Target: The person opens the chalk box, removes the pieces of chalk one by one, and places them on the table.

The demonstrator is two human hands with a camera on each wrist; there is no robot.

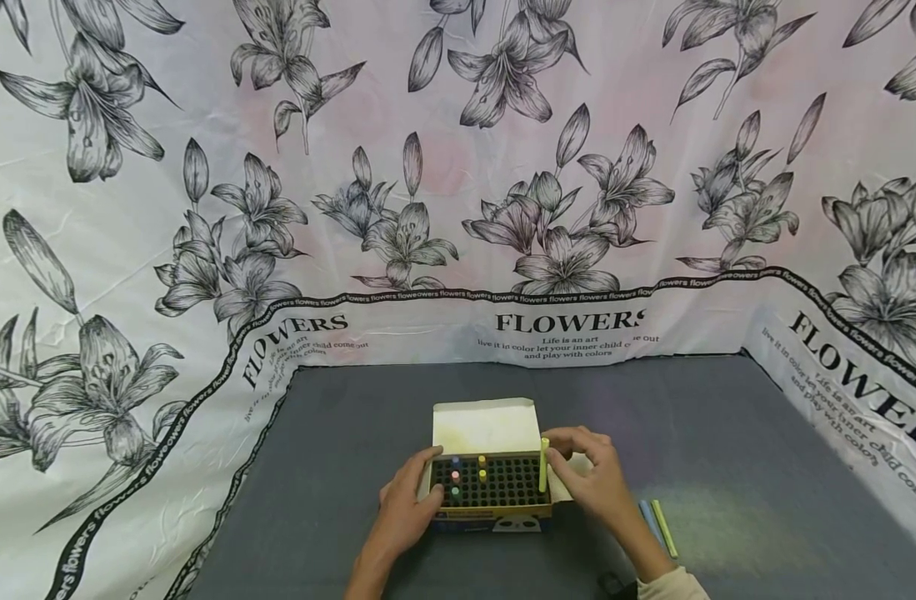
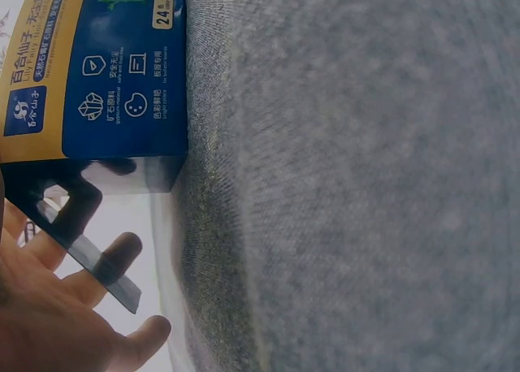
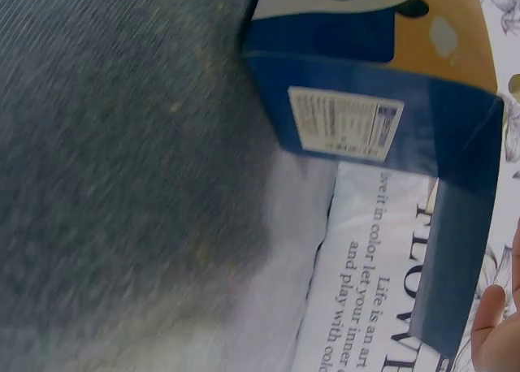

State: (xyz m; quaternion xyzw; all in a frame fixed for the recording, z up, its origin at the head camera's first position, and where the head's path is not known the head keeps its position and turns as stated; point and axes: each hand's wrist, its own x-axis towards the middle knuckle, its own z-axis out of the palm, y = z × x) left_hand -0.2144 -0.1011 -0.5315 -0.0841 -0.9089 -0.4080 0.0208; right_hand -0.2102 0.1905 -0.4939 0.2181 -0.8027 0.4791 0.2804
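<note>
A chalk box (image 1: 465, 525) with a black grid of holes (image 1: 510, 483) stands with its white lid (image 1: 484, 427) folded back. My left hand (image 1: 407, 510) grips its left end, thumb at the front corner and index finger toward the back. In the left wrist view, spread fingers show behind the box's end flap (image 2: 123, 292). Between thumb and fingers my right hand (image 1: 596, 483) pinches a yellow-green chalk stick (image 1: 543, 467), upright over the rightmost holes. Blue (image 1: 456, 462), pink (image 1: 454, 477) and green chalk (image 1: 455, 492) sit in a left column, with two yellow chalks (image 1: 483, 476) nearby.
Two loose chalk sticks, one blue (image 1: 651, 523) and one yellow-green (image 1: 663, 529), lie on the grey tabletop (image 1: 337, 433) by the right forearm. Pale dust marks the cloth there. A flower-printed curtain (image 1: 397, 333) encloses the back and sides. A dark object (image 1: 613, 585) shows beneath the right wrist.
</note>
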